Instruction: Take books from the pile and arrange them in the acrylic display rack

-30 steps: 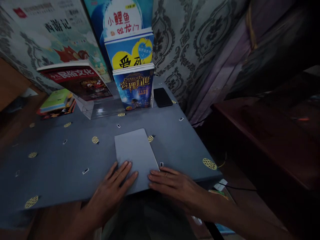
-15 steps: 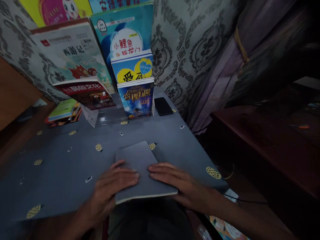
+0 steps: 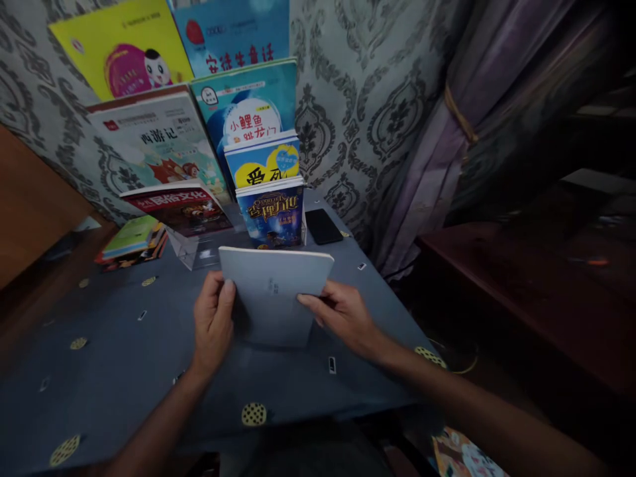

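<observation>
A thin grey-blue book (image 3: 278, 315) with small dark characters on its cover stands tilted up over the table, between my two hands. My left hand (image 3: 214, 315) grips its left edge, thumb at the front and fingers behind. On the right edge, my right hand (image 3: 345, 315) pinches the book, thumb lying on the cover and the other fingers partly hidden behind it. Just beyond the book's top edge is a clear stand (image 3: 191, 252) with several books, the nearest a dark blue book (image 3: 273, 212).
A black phone (image 3: 323, 226) lies right of the stand. To its left is a small pile of books (image 3: 132, 245). The patterned tablecloth (image 3: 124, 377) covers the table up to its right edge. Beyond that stand a purple curtain (image 3: 422, 159) and a dark red surface (image 3: 497, 278).
The book was lying flat near the front edge with both hands resting on it. Now it is lifted, tilted upright and farther forward, gripped at both sides. The view has tipped up.
</observation>
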The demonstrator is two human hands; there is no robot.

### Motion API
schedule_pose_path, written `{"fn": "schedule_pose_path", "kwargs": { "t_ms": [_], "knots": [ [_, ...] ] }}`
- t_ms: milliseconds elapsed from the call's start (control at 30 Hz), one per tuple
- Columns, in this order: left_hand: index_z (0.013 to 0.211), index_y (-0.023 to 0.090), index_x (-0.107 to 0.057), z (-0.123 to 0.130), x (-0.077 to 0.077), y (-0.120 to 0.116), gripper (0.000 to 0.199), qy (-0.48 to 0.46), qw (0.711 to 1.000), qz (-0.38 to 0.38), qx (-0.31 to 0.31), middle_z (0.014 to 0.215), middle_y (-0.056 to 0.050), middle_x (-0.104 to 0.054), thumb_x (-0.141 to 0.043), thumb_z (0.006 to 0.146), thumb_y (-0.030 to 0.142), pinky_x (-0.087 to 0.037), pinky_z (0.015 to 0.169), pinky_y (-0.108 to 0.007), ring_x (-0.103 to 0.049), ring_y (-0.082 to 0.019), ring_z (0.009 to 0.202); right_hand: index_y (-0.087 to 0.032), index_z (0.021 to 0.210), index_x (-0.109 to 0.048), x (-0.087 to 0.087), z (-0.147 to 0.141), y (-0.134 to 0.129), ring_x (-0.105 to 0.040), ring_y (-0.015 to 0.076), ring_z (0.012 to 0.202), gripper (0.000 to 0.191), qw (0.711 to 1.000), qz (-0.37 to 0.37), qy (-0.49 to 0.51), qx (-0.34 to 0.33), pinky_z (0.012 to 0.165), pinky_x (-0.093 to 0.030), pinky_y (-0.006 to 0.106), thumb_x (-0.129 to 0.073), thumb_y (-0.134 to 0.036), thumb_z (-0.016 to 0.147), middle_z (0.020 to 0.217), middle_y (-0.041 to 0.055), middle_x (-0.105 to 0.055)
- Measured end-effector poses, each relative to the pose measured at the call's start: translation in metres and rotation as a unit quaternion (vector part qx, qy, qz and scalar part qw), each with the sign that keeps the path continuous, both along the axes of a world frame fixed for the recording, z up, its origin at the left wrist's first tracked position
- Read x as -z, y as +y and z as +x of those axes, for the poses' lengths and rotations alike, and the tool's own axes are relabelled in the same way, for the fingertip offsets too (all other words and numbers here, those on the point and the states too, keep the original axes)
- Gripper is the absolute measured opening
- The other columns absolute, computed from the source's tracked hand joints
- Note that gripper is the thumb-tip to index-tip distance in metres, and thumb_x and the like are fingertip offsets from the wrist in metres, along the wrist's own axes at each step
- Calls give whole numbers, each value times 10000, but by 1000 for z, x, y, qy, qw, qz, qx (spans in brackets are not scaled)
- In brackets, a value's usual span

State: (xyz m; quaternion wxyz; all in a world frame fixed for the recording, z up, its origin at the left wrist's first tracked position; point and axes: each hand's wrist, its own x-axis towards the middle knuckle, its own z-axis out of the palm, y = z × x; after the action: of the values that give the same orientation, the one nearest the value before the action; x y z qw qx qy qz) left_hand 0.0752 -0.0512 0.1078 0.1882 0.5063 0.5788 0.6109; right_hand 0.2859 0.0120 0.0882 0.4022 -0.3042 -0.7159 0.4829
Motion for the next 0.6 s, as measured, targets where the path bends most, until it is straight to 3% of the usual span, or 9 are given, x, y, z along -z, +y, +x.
{"fn": "schedule_pose_path", "kwargs": {
  "t_ms": [67, 167, 267, 333, 400, 500, 600],
  "knots": [
    [870, 203, -600, 0, 5, 7, 342, -94, 994, -35, 34, 752, 29, -561, -592, 917, 543, -422, 682, -214, -507, -126, 718, -167, 948, -696, -2, -3, 4, -455, 87, 472, 389, 996, -77, 33, -32, 440, -413, 223, -631, -546, 888, 666, -30, -576],
    [876, 195, -618, -5, 24, 20, 427, -226, 965, -114, 70, 778, 14, -626, -722, 767, 595, -455, 690, -230, -563, -142, 739, -146, 974, -681, 8, -6, 13, -403, 61, 418, 431, 986, -156, 27, -59, 378, -359, 204, -668, -554, 833, 632, -55, -535],
    [780, 190, -586, -19, 43, 28, 494, -219, 946, -209, 115, 661, 31, -576, -726, 699, 657, -432, 587, -235, -533, -136, 612, -137, 978, -655, 27, -9, 28, -388, 56, 387, 449, 980, -188, 2, -62, 350, -321, 199, -681, -546, 795, 593, -70, -525],
    [710, 201, -537, -29, 49, 29, 463, -100, 955, -244, 135, 591, 46, -506, -643, 776, 647, -407, 543, -238, -498, -133, 544, -136, 966, -636, 41, -12, 40, -394, 60, 375, 445, 979, -193, -16, -68, 343, -313, 201, -688, -532, 770, 579, -72, -535],
    [744, 207, -539, -37, 50, 28, 343, 91, 959, -245, 113, 627, 25, -539, -560, 879, 521, -436, 584, -262, -547, -160, 588, -139, 941, -616, 50, -15, 50, -415, 70, 374, 412, 979, -189, -41, -69, 350, -331, 209, -690, -501, 760, 575, -69, -546],
    [972, 197, -581, -38, 49, 25, 138, 349, 913, -209, 40, 906, -62, -666, -503, 930, 303, -515, 758, -350, -654, -235, 854, -161, 899, -577, 53, -18, 59, -485, 105, 406, 278, 978, -174, -101, -54, 393, -387, 233, -665, -406, 802, 589, -53, -574],
    [1173, 173, -546, -33, 55, 25, 243, 472, 866, -155, 53, 1231, -145, -645, -501, 950, 260, -522, 950, -440, -620, -285, 1172, -182, 801, -557, 43, -18, 61, -594, 157, 531, 185, 971, -82, -223, -11, 494, -434, 259, -663, -327, 847, 645, -14, -621]
  ]
}}
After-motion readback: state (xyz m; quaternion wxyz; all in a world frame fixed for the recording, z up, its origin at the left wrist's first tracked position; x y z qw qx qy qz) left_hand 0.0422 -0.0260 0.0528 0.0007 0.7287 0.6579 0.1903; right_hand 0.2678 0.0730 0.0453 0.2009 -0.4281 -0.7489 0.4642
